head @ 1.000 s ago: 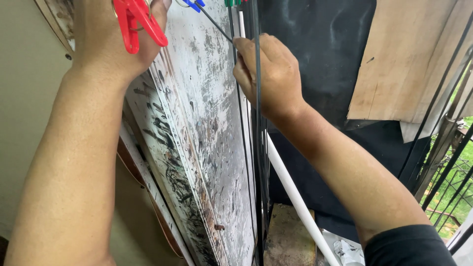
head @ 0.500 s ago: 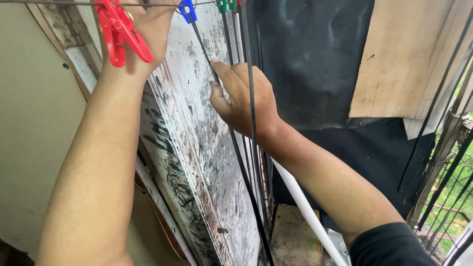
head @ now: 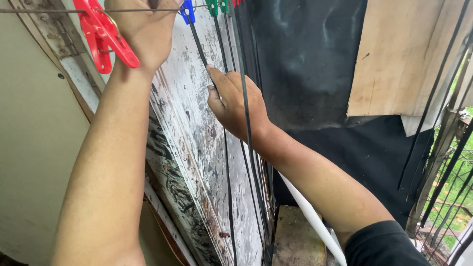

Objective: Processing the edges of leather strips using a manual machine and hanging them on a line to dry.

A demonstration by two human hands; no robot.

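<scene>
The left hand (head: pixel 145 29) closes around the thin metal wire line (head: pixel 44 10), just beside 1 large red plastic clothespin (head: pixel 101 34). The right hand (head: pixel 236 103) rests half-open, fingers extended along thin black hanging straps (head: pixel 246 128) clipped under a small blue peg (head: pixel 187 11). Keep each strap straight and separated while handling; avoid tugging pegs off the wire.

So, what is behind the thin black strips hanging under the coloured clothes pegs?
Behind the black strips stands a weathered, stained white board, with dark sheeting further right. The right hand covers part of the strips and board; the lower ends run out of view.
</scene>
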